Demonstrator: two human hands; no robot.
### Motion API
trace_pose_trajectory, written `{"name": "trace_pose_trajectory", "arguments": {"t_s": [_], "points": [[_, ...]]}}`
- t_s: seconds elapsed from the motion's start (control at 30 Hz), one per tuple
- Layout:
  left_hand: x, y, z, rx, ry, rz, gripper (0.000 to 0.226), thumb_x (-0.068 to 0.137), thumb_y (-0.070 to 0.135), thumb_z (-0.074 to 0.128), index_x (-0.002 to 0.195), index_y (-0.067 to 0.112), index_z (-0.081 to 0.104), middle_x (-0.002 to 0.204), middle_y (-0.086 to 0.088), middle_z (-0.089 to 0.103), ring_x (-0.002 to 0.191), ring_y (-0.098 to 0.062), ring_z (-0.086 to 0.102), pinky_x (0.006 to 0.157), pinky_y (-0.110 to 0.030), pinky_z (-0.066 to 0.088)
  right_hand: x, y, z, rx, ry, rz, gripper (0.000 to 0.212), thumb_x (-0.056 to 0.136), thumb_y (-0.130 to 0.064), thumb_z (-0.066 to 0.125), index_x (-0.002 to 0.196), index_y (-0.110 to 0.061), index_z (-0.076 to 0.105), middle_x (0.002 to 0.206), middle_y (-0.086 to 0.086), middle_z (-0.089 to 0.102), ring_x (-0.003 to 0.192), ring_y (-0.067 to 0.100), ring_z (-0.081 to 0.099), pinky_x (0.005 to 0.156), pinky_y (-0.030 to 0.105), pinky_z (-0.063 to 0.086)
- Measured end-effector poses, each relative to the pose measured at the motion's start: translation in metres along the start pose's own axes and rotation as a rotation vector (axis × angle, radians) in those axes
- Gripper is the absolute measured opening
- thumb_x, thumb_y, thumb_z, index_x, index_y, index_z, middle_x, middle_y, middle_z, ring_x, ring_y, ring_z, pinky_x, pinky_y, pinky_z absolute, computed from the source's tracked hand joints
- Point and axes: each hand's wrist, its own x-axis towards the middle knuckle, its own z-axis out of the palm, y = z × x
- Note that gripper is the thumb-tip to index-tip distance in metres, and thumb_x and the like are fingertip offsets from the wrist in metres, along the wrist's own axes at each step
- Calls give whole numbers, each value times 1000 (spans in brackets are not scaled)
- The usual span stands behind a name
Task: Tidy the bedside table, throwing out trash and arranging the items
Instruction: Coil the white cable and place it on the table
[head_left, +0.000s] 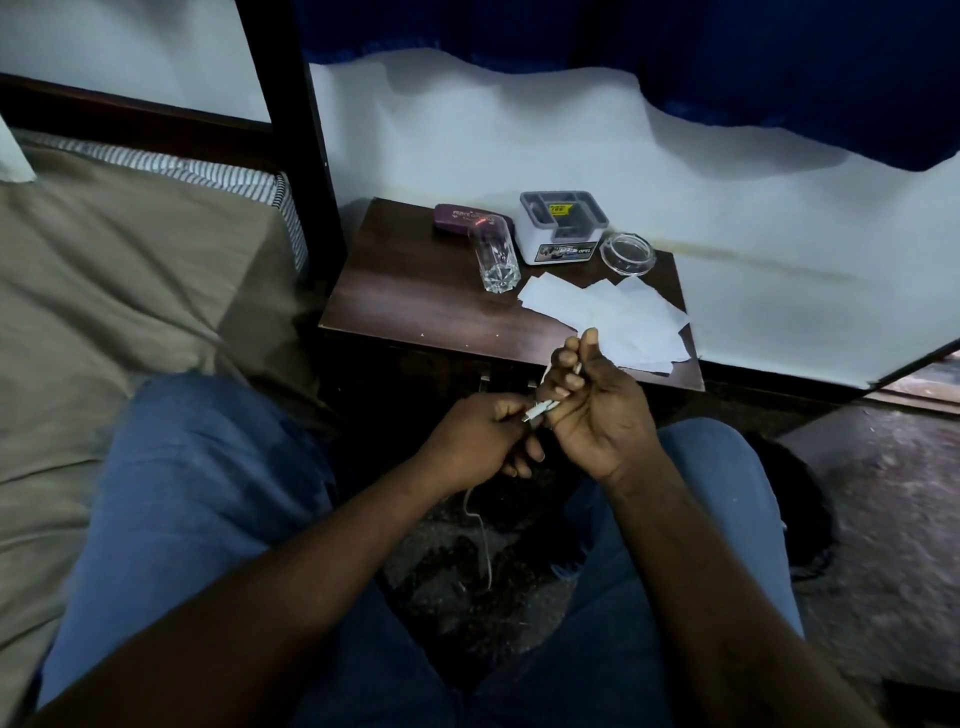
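Seated at the bedside, a person is seen w/ a white cable held between both hands above the knees, just in front of the counter. The plug end of the cable is pinched by the fingers of the left hand, while the fingers of the right hand are curled round another part of it, approx. level w/ the counter's front edge. The slack is left hanging from under the left hand, down between the legs toward the floor. On the counter, a clear glass is stood upright near the middle, w/ a maroon case laid behind it at the back; whether the two are touching cannot be told. A white and grey organiser box is set at the back, right of the case, and a clear ashtray is placed just beside the box on its right. Loose white papers are spread overlapping across the front right corner, some overhanging the edge. The bed, covered in a tan sheet, is seen at left, and a blue curtain is hung above the white wall.
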Motion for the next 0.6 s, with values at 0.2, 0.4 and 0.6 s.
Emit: {"name": "trace_pose_trajectory", "arguments": {"t_s": [0.2,0.4,0.6], "points": [[-6,-7,8,186,-102,-100,26,106,19,54,96,10,76,63,1,71,49,-11,64,49,-19,50,7,-4,-3,-374,182,-296,28,109,-21,52,88,-8,65,76,2,66,64,7,59,61,17,49],[-2,13,-20,639,156,322,8,94,23,72,94,21,80,84,7,76,77,-6,67,72,-25,50,8,11,-10,-967,185,-274,30,108,-13,55,80,-16,67,75,-4,74,66,9,67,68,24,56],[-6,24,-47,657,171,466,13,87,12,75,97,20,76,95,8,78,89,-8,72,86,-34,56,1,33,-6,-1301,58,-19,34,108,-15,50,78,-14,66,62,0,64,47,9,57,53,27,44]]}}
